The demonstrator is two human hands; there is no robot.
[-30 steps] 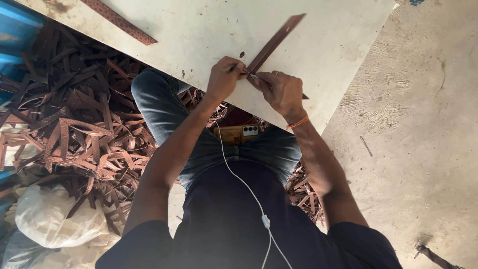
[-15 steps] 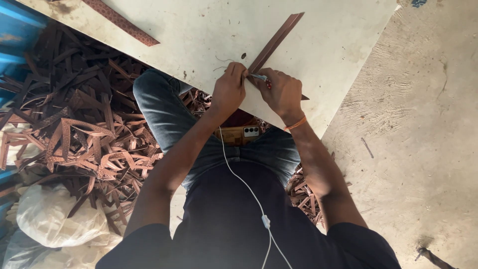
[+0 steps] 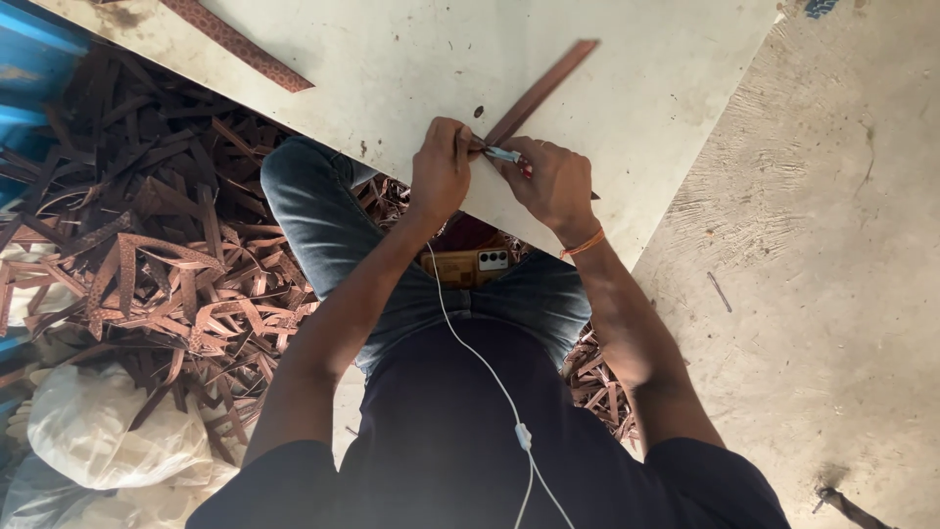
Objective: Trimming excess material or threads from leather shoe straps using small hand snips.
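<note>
A long brown leather strip (image 3: 540,91) lies diagonally on a pale board (image 3: 411,59) resting over my knees. My left hand (image 3: 441,167) presses down on the strip's near end, fingers pinched on it. My right hand (image 3: 553,181) grips a small light-blue cutter (image 3: 501,154) whose tip meets the strip right beside my left fingers. An orange thread band circles my right wrist.
A big heap of brown leather offcuts (image 3: 147,255) fills the floor to my left, with more scraps by my right hip. A second patterned strip (image 3: 235,44) lies on the board's far left. A phone (image 3: 470,264) sits in my lap, white earphone cable trailing. White sacks (image 3: 98,431) lie at lower left; concrete floor at right.
Both hands have stayed at the strip's near end, shifting only slightly together; the cutter is now pressed closer against the strip.
</note>
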